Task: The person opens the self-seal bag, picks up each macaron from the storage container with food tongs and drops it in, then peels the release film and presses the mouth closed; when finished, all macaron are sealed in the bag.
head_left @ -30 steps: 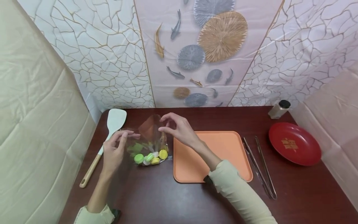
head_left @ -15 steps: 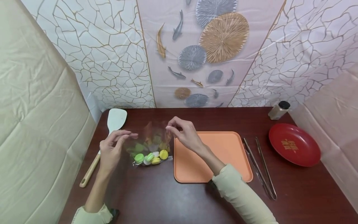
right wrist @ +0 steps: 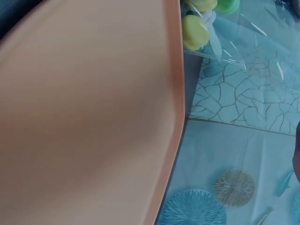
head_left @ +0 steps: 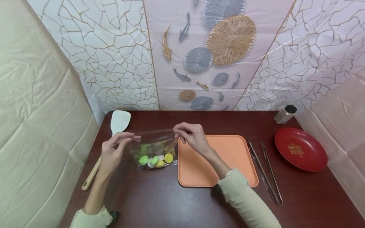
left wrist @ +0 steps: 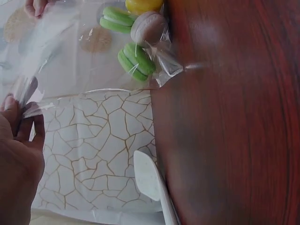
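Note:
A clear plastic bag stands on the table with several macarons at its bottom: green, yellow and whitish. My left hand pinches the bag's upper left edge between thumb and fingers, which the left wrist view shows closely. At the opposite upper corner, my right hand pinches the film between thumb and fingertips. The top edge stretches between both hands. In the left wrist view, a green macaron lies against the film. Only a bit of a finger shows in the right wrist view.
An orange tray lies right of the bag, under my right forearm. Farther right are metal tongs, a red plate and a black-lidded jar. A white spatula with a wooden handle lies at left.
My right hand has moved right and slightly toward me with the bag's corner, and the top edge is now drawn out straighter. My left hand has shifted slightly left, still gripping the bag.

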